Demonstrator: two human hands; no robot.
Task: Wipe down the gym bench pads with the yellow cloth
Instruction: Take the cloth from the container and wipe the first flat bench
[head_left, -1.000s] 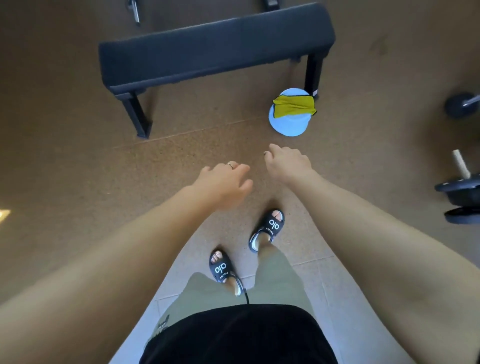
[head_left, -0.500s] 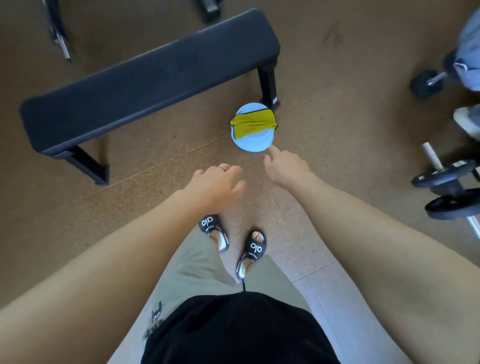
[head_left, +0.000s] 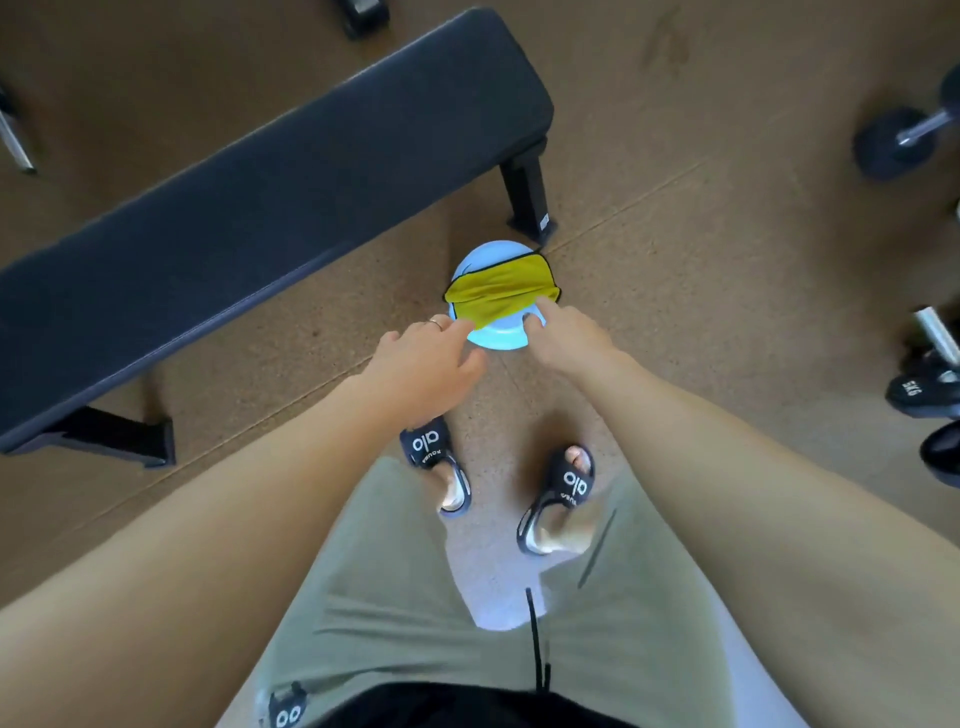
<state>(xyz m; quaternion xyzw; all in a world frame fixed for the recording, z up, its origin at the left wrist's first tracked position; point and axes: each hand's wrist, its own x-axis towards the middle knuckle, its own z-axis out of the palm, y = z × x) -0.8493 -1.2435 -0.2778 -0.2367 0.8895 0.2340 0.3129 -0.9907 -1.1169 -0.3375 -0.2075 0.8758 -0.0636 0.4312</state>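
Both hands reach the yellow cloth (head_left: 501, 293) draped over the pale blue bowl (head_left: 496, 335) on the floor. The right hand (head_left: 563, 332) and left hand (head_left: 428, 358) have fingers apart, nothing gripped. Pinching the cloth's near edge and lifting straight should spare the bowl.

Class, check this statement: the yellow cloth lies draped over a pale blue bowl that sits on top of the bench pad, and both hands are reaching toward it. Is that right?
One detail is wrong. The head view shows the bowl on the floor, beside the bench leg, not on the pad. The rest holds: the yellow cloth is draped over it, with the left hand and right hand reaching toward it.
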